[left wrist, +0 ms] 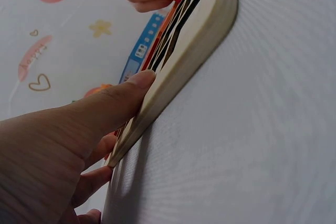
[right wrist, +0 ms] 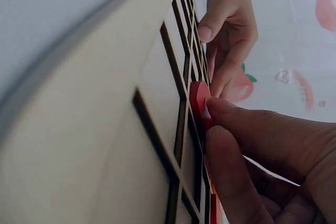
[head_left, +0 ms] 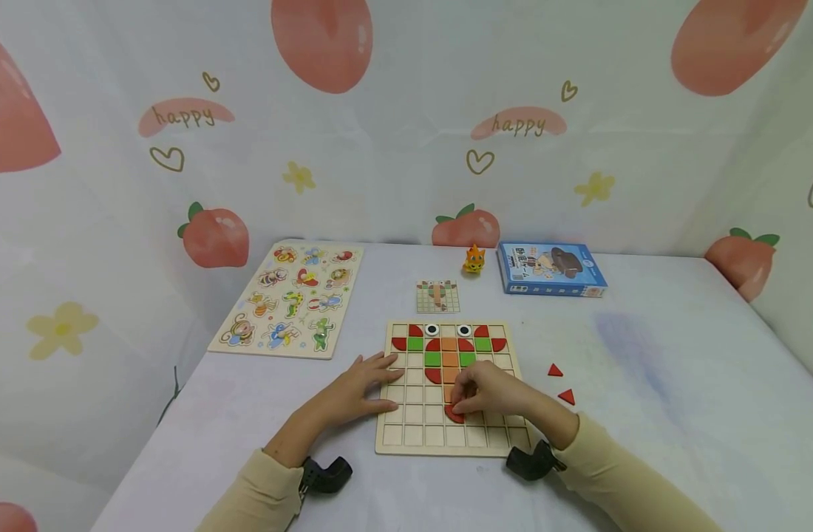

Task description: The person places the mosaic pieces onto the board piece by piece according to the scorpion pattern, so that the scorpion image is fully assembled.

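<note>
A wooden grid board (head_left: 400,436) lies on the table. Red rounded pieces, green and orange squares and two eye discs fill part of its upper and middle cells. My right hand (head_left: 489,389) is over the lower middle of the board, thumb and forefinger pinching a red quarter-round piece (head_left: 454,415) there. In the right wrist view this red piece (right wrist: 199,100) sits at the grid, partly covered by the fingertips. My left hand (head_left: 353,391) rests along the board's left edge with fingers spread, the thumb (left wrist: 140,80) touching the rim in the left wrist view.
Two red triangles (head_left: 566,397) lie right of the board. Behind it are a small pattern card (head_left: 437,297), an orange toy figure (head_left: 474,261) and a blue box (head_left: 551,269). A wooden insect puzzle (head_left: 290,299) lies at the back left.
</note>
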`<state>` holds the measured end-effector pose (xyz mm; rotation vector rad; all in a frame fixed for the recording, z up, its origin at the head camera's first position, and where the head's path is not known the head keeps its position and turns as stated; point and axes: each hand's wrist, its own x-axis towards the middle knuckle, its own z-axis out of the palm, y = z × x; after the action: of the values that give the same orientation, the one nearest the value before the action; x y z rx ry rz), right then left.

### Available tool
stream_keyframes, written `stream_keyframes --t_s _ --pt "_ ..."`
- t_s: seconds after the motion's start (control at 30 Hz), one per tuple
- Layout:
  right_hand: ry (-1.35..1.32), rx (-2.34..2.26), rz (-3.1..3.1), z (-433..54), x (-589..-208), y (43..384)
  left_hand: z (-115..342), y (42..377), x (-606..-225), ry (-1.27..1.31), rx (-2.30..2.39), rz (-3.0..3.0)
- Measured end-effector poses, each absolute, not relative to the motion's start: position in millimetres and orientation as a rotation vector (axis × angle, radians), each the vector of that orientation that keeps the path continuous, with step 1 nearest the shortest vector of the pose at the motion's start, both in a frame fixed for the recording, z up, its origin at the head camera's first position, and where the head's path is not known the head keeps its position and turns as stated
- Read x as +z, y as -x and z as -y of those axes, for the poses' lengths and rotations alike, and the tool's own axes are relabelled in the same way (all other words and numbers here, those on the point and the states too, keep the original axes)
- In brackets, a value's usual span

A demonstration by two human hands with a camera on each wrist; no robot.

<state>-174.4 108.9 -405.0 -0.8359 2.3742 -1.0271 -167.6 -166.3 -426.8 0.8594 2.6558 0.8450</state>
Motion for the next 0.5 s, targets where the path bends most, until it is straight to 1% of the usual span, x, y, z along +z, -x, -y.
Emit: stream_keyframes --t_s 0.5 --pt "0.842 -0.998 -2.418 -107.9 -403.1 168.7 166.7 167.4 -426.4 -0.866 0.84 -2.663"
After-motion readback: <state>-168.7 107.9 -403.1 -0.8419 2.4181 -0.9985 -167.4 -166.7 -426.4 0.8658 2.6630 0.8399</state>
